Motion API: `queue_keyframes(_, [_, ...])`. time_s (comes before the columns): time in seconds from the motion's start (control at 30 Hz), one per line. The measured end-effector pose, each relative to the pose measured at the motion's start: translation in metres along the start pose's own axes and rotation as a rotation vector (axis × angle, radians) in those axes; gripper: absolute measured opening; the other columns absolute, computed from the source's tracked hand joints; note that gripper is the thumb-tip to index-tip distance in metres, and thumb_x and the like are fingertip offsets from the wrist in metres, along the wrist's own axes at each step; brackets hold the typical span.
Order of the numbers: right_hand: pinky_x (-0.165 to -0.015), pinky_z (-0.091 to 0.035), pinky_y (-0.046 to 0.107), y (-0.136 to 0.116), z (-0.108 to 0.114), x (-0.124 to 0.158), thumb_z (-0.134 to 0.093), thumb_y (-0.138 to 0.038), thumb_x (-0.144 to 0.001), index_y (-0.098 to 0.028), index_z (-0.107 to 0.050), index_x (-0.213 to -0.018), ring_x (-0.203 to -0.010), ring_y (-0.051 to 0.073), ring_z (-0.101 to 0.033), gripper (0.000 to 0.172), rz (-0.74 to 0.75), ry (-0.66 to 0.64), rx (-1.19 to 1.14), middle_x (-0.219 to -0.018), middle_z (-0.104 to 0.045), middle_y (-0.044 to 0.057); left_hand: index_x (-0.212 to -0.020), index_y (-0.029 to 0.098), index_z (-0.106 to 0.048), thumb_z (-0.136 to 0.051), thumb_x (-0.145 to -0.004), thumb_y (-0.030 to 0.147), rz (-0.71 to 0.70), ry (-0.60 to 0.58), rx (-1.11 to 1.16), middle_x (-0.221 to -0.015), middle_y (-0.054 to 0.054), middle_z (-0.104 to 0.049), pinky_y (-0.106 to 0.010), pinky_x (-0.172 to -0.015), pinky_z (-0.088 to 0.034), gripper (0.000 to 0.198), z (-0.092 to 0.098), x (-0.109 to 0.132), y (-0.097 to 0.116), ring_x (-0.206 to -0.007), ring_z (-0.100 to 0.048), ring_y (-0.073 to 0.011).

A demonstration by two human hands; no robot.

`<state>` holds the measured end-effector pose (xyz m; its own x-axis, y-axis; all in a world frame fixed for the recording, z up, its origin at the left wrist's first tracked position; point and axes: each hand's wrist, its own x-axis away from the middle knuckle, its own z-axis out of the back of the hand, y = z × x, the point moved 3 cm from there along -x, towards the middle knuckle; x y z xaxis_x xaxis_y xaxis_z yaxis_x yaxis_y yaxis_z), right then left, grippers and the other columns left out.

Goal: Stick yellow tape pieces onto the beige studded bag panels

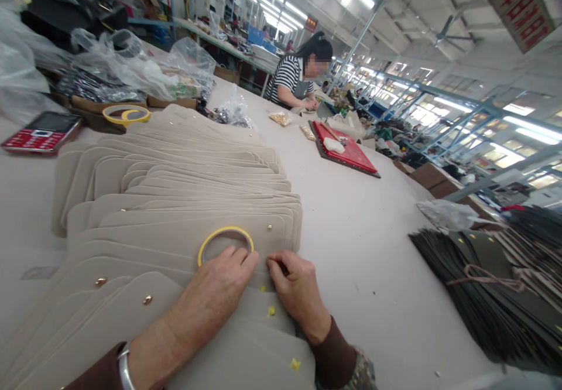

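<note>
A fanned stack of beige leather panels (pixel 184 202) covers the white table in front of me. A thin yellow tape ring (pixel 225 241) lies on the nearest panels. My left hand (pixel 222 281) rests on a panel just below the ring, fingers together and touching its edge. My right hand (pixel 295 284) sits beside it, fingers curled and pinched down on the panel's surface; what they pinch is too small to see. Small brass studs (pixel 147 300) dot the panels. Yellow scraps (pixel 271 311) lie near my right wrist.
A red phone (pixel 41 132) and a second yellow tape roll (pixel 126 114) lie at the far left, with plastic bags (pixel 132 65) behind. A red board (pixel 346 150) sits mid-table; a seated person in a striped shirt (pixel 292 77) works beyond. Dark panels (pixel 492 284) pile up at right.
</note>
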<state>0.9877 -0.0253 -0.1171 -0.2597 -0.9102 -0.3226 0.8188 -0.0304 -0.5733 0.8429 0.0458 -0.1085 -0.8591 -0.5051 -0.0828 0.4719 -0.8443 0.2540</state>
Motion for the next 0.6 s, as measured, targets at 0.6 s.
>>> queue_keyframes(0.6, [-0.069,-0.05,0.025,0.0,0.002,0.004,-0.056,-0.018,-0.092,-0.018,-0.07,-0.088,-0.072,0.018,-0.068,0.015,0.117,0.016,0.136,-0.078,-0.073,0.006,-0.092,0.019,-0.061,-0.039,-0.087,0.001,-0.007,-0.04,0.077,-0.088,-0.006,-0.066,-0.038,-0.075,-0.05,0.029,0.002,0.002,-0.002,-0.088,-0.061,-0.0256])
